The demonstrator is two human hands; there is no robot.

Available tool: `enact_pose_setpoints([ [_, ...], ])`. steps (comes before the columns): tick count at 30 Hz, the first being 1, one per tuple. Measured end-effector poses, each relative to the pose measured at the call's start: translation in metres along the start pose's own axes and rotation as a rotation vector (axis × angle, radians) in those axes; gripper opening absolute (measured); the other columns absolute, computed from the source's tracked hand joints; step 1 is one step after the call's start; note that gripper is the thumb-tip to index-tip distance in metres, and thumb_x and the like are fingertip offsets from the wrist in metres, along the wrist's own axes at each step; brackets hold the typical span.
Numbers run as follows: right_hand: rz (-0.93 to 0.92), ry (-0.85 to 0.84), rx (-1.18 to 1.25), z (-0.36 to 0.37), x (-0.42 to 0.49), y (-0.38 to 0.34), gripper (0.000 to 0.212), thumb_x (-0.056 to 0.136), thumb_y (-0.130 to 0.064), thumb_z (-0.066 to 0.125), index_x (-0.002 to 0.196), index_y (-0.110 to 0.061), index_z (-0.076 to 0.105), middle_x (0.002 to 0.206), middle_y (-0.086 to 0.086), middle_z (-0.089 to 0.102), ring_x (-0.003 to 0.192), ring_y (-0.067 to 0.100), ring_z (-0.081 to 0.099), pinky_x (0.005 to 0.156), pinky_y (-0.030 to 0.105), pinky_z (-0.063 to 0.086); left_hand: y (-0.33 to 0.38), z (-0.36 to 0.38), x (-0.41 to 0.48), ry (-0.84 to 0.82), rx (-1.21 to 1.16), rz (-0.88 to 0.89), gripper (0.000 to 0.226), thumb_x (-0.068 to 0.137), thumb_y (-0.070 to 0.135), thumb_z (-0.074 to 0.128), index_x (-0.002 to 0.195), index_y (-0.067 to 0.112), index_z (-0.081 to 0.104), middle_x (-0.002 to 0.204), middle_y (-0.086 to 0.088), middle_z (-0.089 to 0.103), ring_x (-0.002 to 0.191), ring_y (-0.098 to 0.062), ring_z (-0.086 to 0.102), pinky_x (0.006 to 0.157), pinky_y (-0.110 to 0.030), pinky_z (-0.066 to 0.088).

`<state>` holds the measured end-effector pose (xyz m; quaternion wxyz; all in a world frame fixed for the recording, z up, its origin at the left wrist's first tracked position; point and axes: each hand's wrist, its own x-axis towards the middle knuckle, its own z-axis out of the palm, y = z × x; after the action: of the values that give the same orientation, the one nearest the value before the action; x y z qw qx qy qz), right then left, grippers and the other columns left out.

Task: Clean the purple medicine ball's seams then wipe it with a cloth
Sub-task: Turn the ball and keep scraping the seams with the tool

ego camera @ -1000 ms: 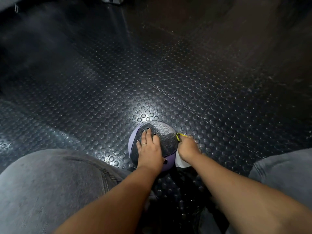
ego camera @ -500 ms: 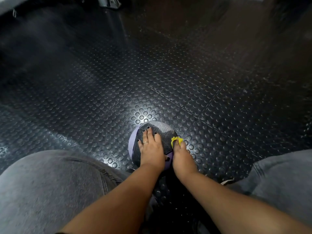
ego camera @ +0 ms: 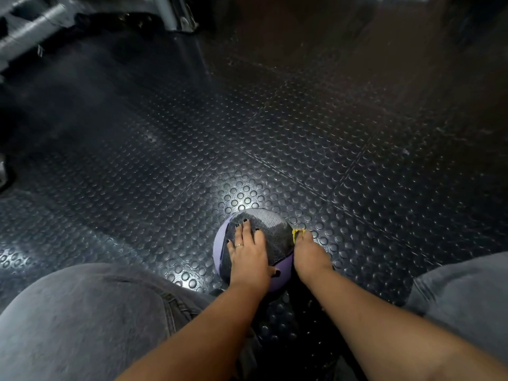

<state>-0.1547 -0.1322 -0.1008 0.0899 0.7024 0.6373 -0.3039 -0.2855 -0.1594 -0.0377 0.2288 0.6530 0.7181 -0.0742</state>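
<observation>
The purple medicine ball (ego camera: pixel 219 253) with a dark grey textured panel (ego camera: pixel 270 224) sits on the studded floor between my knees. My left hand (ego camera: pixel 248 255) lies flat on top of it, fingers straight, thumb down its near side. Against the ball's right side, along the edge of the grey panel, my right hand (ego camera: pixel 309 255) pinches a small yellow tool (ego camera: pixel 297 232). The tool's tip touches the ball at that edge. No cloth is in view.
Black studded rubber floor tiles (ego camera: pixel 275 133) spread all around. Grey metal equipment frames (ego camera: pixel 33 26) stand at the far left, with another upright (ego camera: pixel 167 12) at the top. My knees in grey jeans (ego camera: pixel 82 320) flank the ball.
My right hand has slid in against the ball's right side with the yellow tool. A white cloth seen under it one second ago is out of sight. My left hand stays put.
</observation>
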Motion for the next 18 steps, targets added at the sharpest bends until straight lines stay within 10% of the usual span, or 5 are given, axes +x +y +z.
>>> enact_pose_setpoints([
  [7, 0.063, -0.022, 0.064, -0.012, -0.004, 0.017, 0.042, 0.094, -0.011, 0.037, 0.134, -0.020, 0.046, 0.135, 0.011, 0.040, 0.112, 0.034, 0.056, 0.092, 0.040, 0.046, -0.004, -0.011, 0.002, 0.001, -0.001, -0.004, 0.081, 0.071, 0.042, 0.086, 0.126, 0.014, 0.034, 0.165, -0.013, -0.001, 0.153, -0.032, -0.002, 0.123, -0.055, 0.013],
  [14, 0.039, 0.274, 0.261, -0.045, -0.004, -0.005, 0.040, 0.095, -0.052, 0.041, 0.121, -0.025, 0.052, 0.117, 0.008, 0.051, 0.104, 0.032, 0.057, 0.074, 0.036, 0.041, -0.002, -0.008, -0.003, 0.047, -0.063, -0.039, 0.081, 0.069, 0.055, 0.084, 0.124, 0.019, 0.036, 0.159, -0.019, 0.012, 0.149, -0.037, 0.014, 0.120, -0.052, 0.023],
  [18, 0.164, 0.317, 0.514, -0.037, -0.003, -0.003, 0.025, 0.098, -0.042, 0.044, 0.104, -0.023, 0.060, 0.097, 0.003, 0.062, 0.082, 0.025, 0.058, 0.067, 0.033, 0.046, -0.008, -0.014, 0.000, 0.056, -0.160, -0.066, 0.069, 0.072, 0.044, 0.086, 0.118, 0.020, 0.041, 0.160, -0.018, 0.014, 0.147, -0.039, 0.020, 0.119, -0.054, 0.026],
])
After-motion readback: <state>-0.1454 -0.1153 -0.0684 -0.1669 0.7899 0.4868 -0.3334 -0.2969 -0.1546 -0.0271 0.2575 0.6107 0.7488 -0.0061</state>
